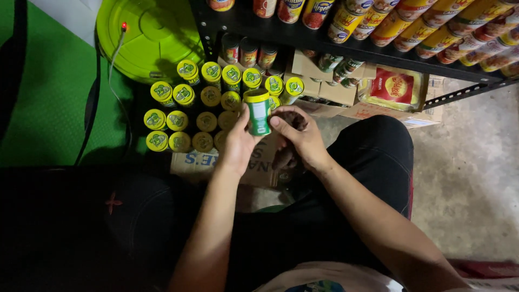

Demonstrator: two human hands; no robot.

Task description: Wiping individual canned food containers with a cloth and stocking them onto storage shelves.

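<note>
shelf rack (373, 51): black metal, runs across the top right; cans lie on their sides along its upper tier, more stand in the shadow under it, up and right of the green can.
green lid (148, 38): big round lime plastic disc, well up-left of the green can; a thin cable with a red lit tip crosses it.
flat cardboard (259, 165): printed sheet on the floor, right under the green can and both hands.
snack box (393, 87): open carton with a red and yellow pack, to the right of the green can, below the rack.
can cluster (203, 111): yellow-capped cans standing upright in close rows, caps touching, just left of and behind the green can.
left hand (238, 141): thumb and fingers closed round the lower left side of the green can, pinching it.
right hand (300, 135): thumb pressed on the can's right side; the other fingers are curled under, whether they hold anything cannot be told.
green can (258, 111): small, green label, yellow cap, upright, held between both hands at the cluster's right edge, above the cardboard.
risk: judged only. The hold is low on the can, so it could tip out. The cluster is packed tight, so a nudge from the can or a wrist could knock neighbours over. Dim light makes gaps hard to see.
</note>
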